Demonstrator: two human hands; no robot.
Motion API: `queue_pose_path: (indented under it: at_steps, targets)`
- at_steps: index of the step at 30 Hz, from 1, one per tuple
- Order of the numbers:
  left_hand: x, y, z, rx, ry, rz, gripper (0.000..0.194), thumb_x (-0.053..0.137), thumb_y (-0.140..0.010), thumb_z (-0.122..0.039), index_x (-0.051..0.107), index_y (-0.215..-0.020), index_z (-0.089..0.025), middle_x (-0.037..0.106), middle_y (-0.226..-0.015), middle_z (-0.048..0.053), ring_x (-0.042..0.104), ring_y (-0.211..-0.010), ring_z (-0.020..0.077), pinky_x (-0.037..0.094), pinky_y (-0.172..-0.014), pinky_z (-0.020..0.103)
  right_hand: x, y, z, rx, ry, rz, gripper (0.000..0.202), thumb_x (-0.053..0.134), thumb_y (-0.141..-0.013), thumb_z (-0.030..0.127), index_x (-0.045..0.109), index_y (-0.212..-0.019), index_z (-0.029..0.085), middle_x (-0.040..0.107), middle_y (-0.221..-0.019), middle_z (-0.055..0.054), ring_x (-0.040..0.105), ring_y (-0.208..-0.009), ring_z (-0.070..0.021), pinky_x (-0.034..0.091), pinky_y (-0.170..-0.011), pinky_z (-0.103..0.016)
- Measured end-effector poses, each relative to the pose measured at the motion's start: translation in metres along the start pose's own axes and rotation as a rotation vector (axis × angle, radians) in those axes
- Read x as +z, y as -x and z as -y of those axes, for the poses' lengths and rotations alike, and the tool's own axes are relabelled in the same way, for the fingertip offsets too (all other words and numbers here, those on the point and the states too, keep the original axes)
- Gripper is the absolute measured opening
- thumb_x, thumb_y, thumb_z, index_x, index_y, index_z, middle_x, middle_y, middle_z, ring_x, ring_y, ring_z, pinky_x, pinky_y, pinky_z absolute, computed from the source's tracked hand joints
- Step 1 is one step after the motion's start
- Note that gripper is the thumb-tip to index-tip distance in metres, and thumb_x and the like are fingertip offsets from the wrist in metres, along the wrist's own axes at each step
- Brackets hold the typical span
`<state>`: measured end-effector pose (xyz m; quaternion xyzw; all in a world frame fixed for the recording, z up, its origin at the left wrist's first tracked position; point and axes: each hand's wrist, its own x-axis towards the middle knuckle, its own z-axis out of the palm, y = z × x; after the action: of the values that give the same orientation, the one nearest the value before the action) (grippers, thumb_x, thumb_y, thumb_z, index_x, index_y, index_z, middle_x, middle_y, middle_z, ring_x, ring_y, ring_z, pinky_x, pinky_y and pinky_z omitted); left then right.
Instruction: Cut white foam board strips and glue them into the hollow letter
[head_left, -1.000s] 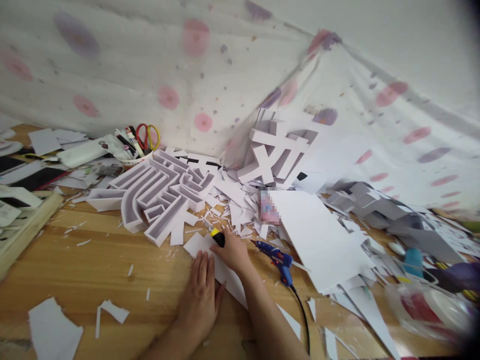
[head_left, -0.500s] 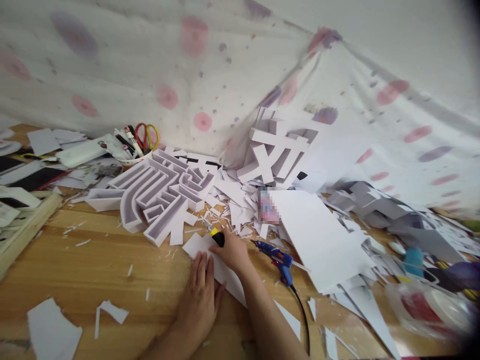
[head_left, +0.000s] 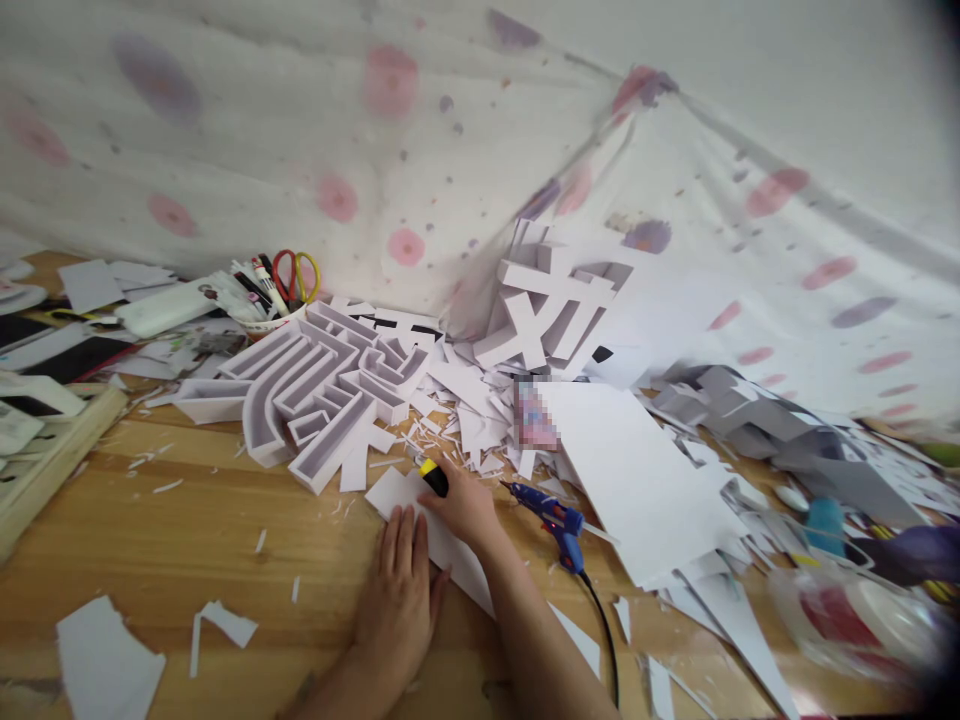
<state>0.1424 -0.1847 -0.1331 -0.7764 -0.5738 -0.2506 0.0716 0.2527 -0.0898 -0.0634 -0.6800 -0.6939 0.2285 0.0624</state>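
My left hand (head_left: 396, 590) lies flat with its fingers stretched out, pressing on the edge of a white foam board strip (head_left: 466, 575). My right hand (head_left: 465, 503) is closed around a yellow and black utility knife (head_left: 433, 477), held over the strip's far end. The knife's tip is too small to make out. Just right of my right hand a blue hot glue gun (head_left: 551, 515) rests on the table. Beyond my hands stands a large white hollow character (head_left: 330, 385) with raised walls, beside a heap of narrow offcuts (head_left: 431, 430).
Another white built-up character (head_left: 551, 300) leans at the back. A large white sheet (head_left: 637, 480) lies to the right, near a plastic-wrapped roll (head_left: 855, 615). Pens and scissors (head_left: 294, 275) stand in a cup. A wooden frame (head_left: 64, 465) sits at left. The glue gun's cord (head_left: 606, 610) runs toward me.
The knife and my right hand have shifted very slightly; my left hand stays pressed on the strip. The view has tilted a little. Otherwise things lie as before.
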Motion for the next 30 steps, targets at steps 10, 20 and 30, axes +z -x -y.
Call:
queue_pose_path:
  at_steps: [10,20,30]
  targets:
    - [0.0,0.001,-0.001,-0.009,0.026,-0.011,0.049,0.046,-0.086,-0.035,0.048,-0.125,-0.005,0.048,-0.132,0.022,0.042,-0.125,0.033,0.041,-0.097,0.047,0.001,0.004,0.004,0.042,-0.018,-0.034,0.048,0.064,-0.072,0.041,0.053,-0.116,0.026,0.068,-0.101,-0.005,0.063,-0.094,-0.0263,0.041,-0.072,-0.032]
    - [0.0,0.001,0.001,-0.013,0.05,-0.011,0.049,0.045,-0.087,-0.035,0.047,-0.126,-0.005,0.049,-0.13,0.022,0.042,-0.125,0.0324,0.041,-0.097,0.047,0.006,0.002,0.01,0.017,-0.091,-0.079,0.037,0.062,-0.07,0.026,0.058,-0.107,0.026,0.069,-0.093,-0.002,0.063,-0.088,-0.0229,0.039,-0.068,-0.028]
    - [0.001,0.001,0.002,-0.022,0.083,0.006,0.052,0.044,-0.087,-0.037,0.043,-0.13,-0.008,0.05,-0.131,0.021,0.041,-0.126,0.0324,0.041,-0.097,0.049,-0.001,-0.002,0.01,0.002,-0.109,-0.017,0.046,0.064,-0.067,0.025,0.057,-0.113,0.027,0.069,-0.092,-0.002,0.063,-0.088,-0.0218,0.04,-0.07,-0.027]
